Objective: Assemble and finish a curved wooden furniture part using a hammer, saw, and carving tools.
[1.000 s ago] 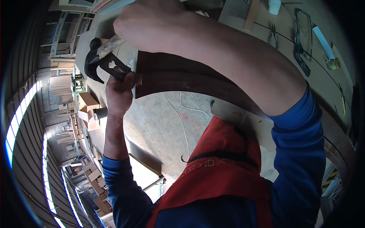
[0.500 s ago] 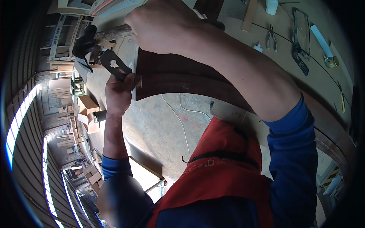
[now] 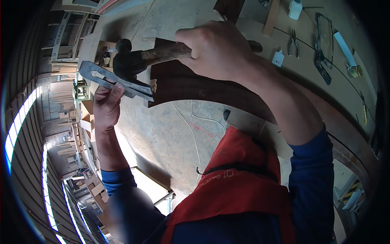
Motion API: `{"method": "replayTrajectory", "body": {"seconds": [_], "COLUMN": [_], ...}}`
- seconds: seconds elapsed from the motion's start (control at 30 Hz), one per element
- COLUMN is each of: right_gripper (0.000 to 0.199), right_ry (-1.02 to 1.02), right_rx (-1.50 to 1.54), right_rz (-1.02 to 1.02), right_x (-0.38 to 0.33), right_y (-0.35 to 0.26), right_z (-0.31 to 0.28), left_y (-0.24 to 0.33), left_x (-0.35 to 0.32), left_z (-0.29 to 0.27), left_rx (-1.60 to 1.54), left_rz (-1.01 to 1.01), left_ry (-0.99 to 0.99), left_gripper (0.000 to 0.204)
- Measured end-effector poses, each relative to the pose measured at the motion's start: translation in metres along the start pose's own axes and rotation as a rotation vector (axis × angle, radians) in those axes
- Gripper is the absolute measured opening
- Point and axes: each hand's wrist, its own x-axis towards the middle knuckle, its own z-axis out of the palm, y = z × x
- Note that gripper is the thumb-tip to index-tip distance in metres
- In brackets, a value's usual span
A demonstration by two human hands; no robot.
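Up at the end of the dark curved wood piece point(image 3: 195, 87), a flat metal chisel point(image 3: 115, 83) is pinched by the left hand point(image 3: 106, 106), fingers closed. Above it, the right hand point(image 3: 217, 51) grips the hammer point(image 3: 138, 61). Beyond lies the counter point(image 3: 170, 20); below, open floor point(image 3: 162, 134).

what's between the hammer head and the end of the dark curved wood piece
In the head view, a flat grey metal bar, held by the left hand, lies between the hammer and curved wood piece.
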Motion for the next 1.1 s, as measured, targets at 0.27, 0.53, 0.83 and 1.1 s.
{"method": "replayTrajectory", "body": {"seconds": [0.27, 0.53, 0.83, 1.1], "right_gripper": [0.027, 0.026, 0.013, 0.012], "right_ry": [0.079, 0.059, -0.156, -0.206], "right_rx": [0.094, 0.099, -0.322, -0.376], "right_rz": [0.031, 0.025, -0.159, -0.203], "right_x": [-0.015, -0.008, 0.048, 0.052], "right_y": [0.011, 0.004, -0.038, -0.050], "right_z": [0.013, 0.014, -0.011, -0.018], "left_y": [-0.052, -0.060, -0.063, -0.073], "left_x": [-0.014, -0.014, -0.015, -0.020], "left_z": [0.008, 0.035, 0.047, 0.057], "left_rx": [0.208, 0.398, 0.392, 0.327], "left_rz": [0.075, 0.175, 0.224, 0.273], "left_ry": [0.212, 0.219, 0.238, 0.318], "left_gripper": [0.020, 0.012, 0.011, 0.012]}}
